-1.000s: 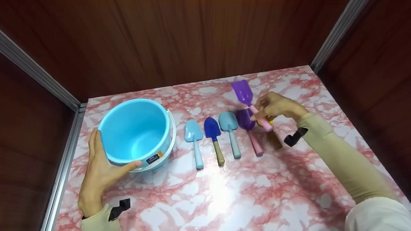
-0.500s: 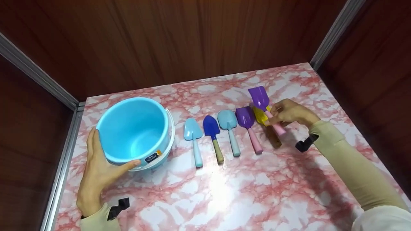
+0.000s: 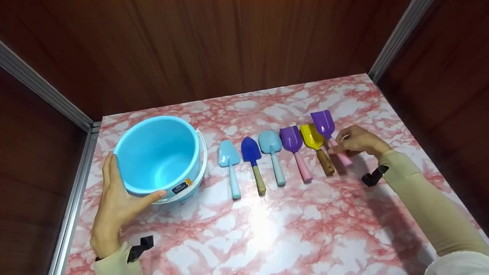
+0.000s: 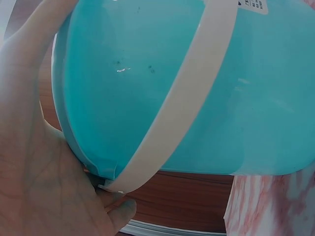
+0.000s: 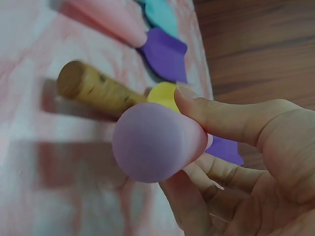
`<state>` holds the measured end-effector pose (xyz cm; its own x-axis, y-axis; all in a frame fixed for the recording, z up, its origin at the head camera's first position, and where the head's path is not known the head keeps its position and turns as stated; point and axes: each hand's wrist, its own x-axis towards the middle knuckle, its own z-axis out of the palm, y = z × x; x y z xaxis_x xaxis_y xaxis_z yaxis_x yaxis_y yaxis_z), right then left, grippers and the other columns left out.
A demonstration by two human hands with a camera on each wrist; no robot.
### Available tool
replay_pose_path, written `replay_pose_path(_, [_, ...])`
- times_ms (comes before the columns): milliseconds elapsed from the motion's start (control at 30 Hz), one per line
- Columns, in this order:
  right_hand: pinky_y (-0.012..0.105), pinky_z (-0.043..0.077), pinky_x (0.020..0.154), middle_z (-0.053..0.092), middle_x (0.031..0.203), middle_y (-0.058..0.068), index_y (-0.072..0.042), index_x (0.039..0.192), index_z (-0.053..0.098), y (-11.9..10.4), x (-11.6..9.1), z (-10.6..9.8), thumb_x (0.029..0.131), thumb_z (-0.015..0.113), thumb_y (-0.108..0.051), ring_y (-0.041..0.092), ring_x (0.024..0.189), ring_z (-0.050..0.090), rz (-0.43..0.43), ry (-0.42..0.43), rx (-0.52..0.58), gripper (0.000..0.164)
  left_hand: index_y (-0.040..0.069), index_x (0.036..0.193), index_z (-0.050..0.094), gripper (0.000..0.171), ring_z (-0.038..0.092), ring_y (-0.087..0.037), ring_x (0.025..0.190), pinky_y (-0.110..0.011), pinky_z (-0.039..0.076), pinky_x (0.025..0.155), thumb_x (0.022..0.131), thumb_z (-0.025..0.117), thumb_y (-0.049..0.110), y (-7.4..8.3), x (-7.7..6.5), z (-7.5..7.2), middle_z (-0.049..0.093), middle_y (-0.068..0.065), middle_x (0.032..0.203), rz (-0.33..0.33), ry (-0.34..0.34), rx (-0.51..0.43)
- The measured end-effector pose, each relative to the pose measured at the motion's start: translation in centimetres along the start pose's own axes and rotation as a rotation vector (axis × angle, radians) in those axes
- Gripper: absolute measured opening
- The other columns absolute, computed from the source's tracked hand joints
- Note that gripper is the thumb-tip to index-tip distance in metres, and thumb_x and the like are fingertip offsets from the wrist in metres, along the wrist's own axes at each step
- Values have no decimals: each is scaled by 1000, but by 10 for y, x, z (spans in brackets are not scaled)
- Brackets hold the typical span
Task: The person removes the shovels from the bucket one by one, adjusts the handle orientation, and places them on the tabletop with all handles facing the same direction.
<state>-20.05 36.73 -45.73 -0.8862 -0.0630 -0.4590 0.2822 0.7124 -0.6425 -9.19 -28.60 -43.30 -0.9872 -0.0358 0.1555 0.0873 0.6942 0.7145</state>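
Observation:
In the head view my left hand point(image 3: 114, 204) rests against the outside of a light-blue bucket point(image 3: 130, 152), its thumb and straight fingers spread along the wall below the rim. The bucket's white handle point(image 4: 182, 103) hangs down across its side in the left wrist view. My right hand point(image 3: 359, 140) pinches the pink handle of a purple toy shovel point(image 3: 324, 123). That handle's round end point(image 5: 147, 142) faces the right wrist camera, and the shovel is held just above the table. Directly left of it lies a yellow shovel point(image 3: 312, 136) with a brown wooden handle.
Further left in the row lie a second purple shovel point(image 3: 292, 139), a pale teal shovel point(image 3: 270, 142), a dark-blue trowel point(image 3: 251, 151) and a light-blue trowel point(image 3: 229, 154). The pink marbled table point(image 3: 214, 236) has dark wood panels point(image 3: 229, 46) behind and beside it.
My right hand has carried the purple shovel rightward and lower, from over the second purple shovel past the yellow one, which is now uncovered. My left hand and the bucket have stayed in place.

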Motion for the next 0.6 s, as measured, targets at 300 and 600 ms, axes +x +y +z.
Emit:
replay_pose_path(300, [26, 57, 69, 62, 89, 1, 1, 112, 65, 25, 3, -4, 87, 90, -31, 12, 75, 62, 49, 11, -12, 47, 30, 173, -1, 153, 30, -49, 148, -81, 40, 110, 63, 104, 48, 1, 1, -1, 2, -2, 177, -16, -11, -3])
replay_pose_path(600, [26, 57, 71, 61, 91, 1, -1, 110, 63, 40, 8, -10, 88, 90, -32, 12, 77, 62, 105, -8, 6, 47, 30, 173, -1, 154, 31, -48, 148, -80, 39, 111, 62, 105, 47, 1, -1, -1, 2, -1, 178, -16, -8, -10])
